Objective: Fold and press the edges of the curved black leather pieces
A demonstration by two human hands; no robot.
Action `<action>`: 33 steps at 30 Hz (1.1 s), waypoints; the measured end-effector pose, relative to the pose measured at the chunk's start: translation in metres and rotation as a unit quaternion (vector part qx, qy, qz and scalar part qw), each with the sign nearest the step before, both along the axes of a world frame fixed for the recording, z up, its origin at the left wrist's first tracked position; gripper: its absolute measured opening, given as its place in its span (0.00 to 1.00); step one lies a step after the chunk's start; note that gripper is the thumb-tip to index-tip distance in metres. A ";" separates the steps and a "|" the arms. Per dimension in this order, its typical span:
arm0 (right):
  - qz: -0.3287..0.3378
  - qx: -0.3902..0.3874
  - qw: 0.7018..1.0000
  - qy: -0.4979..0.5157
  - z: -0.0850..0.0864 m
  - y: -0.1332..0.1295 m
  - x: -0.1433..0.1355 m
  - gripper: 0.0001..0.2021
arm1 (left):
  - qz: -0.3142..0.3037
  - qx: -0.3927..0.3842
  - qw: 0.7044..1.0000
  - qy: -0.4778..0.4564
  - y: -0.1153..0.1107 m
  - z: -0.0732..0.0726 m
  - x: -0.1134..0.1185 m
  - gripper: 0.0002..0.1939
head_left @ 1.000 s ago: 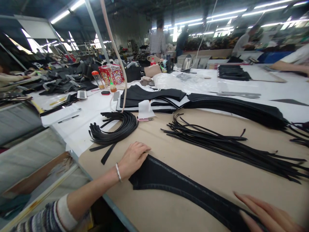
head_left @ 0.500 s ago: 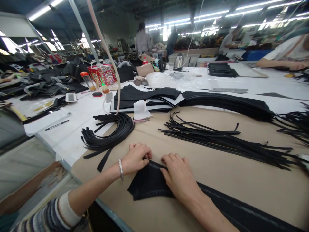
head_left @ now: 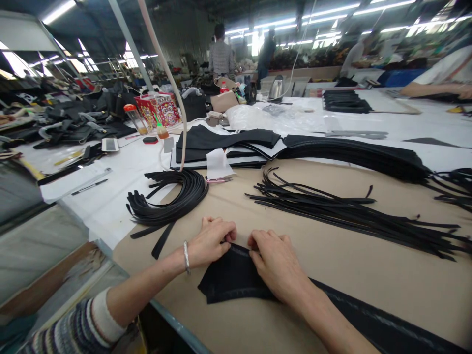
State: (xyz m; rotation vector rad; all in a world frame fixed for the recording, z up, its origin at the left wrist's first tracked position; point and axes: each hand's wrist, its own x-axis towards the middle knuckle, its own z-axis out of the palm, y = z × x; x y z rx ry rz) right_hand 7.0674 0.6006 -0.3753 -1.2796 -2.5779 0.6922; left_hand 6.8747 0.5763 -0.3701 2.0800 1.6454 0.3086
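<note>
A workshop is indicated by strip lights [head_left: 330, 14] at one o'clock, heaped black goods [head_left: 120, 104] at ten and stacked pieces [head_left: 344, 102] at two.

Left hand [head_left: 214, 242] pinching far edge of black panel [head_left: 236, 275] near its left end; right hand [head_left: 275, 260] gripping same edge just right, fingertips probably folding it, contact partly hidden. Curled strip bundle [head_left: 177, 199] lying far left, loose strips [head_left: 332, 209] spreading far right, panel stack [head_left: 354, 152] sitting beyond.

Pretty bright overall tbh, tube lights [head_left: 383, 8] glaring up top, far background's soft, right edge looks stretched.
</note>
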 end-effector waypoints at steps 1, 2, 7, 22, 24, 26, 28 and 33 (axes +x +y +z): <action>0.007 -0.004 1.000 0.010 0.000 0.001 0.000 0.08 | -0.005 0.004 1.000 -0.002 0.000 -0.001 -0.001 0.12; 0.015 -0.004 1.000 0.019 -0.001 0.001 0.001 0.08 | -0.009 0.007 1.000 -0.004 -0.001 -0.001 -0.002 0.12; 0.058 0.008 0.997 0.042 -0.008 0.004 0.002 0.04 | -0.021 0.023 0.999 -0.008 -0.002 -0.004 -0.006 0.10; 0.144 0.090 0.983 0.072 -0.025 -0.007 0.014 0.10 | -0.076 0.146 0.986 0.033 -0.017 -0.009 -0.018 0.11; 0.154 0.114 0.980 0.062 -0.025 -0.009 0.015 0.11 | -0.091 0.179 0.978 0.059 -0.021 -0.012 -0.018 0.12; 0.162 0.135 0.976 0.055 -0.027 -0.011 0.016 0.12 | -0.103 0.206 0.970 0.079 -0.025 -0.014 -0.019 0.13; 0.168 0.153 0.973 0.046 -0.028 -0.013 0.016 0.13 | -0.112 0.234 0.961 0.091 -0.029 -0.017 -0.019 0.13; 0.183 0.173 0.967 0.025 -0.029 -0.016 0.016 0.14 | -0.134 0.302 0.934 0.135 -0.037 -0.020 -0.016 0.11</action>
